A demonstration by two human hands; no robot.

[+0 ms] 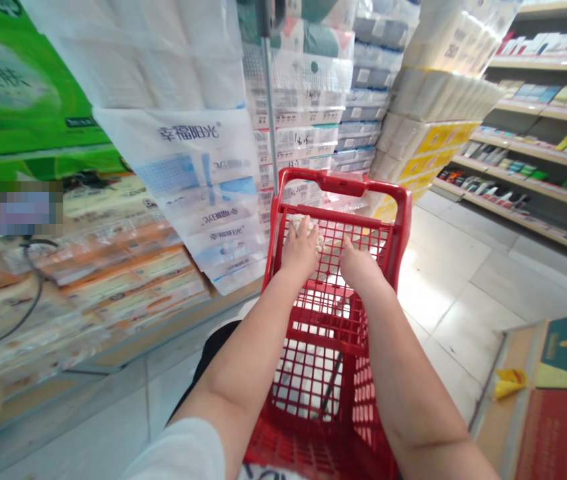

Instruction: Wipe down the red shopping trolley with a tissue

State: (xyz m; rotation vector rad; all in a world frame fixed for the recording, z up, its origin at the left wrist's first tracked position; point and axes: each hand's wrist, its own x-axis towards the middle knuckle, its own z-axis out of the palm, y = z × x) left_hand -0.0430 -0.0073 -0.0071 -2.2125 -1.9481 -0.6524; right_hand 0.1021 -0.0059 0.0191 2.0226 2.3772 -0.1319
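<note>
A red plastic shopping basket cart (401,213) stands in front of me, with grid walls and a raised handle frame. My left hand (299,248) lies over the upper grid panel near its left side, fingers partly spread over a pale crumpled cloth (320,241). The hand covers most of the cloth, which presses against the grid. To the right, my right hand (362,263) is at the same panel with one finger stretched out and nothing visible in it. Its other fingers are partly hidden.
Wrapped tissue packs (188,140) stack high on the left, beside orange packs (133,280). A thin metal pole (269,107) rises behind the cart. Stocked shelves (543,110) line the right. Cardboard boxes (553,427) stand at lower right, near a yellow wrapper (509,383).
</note>
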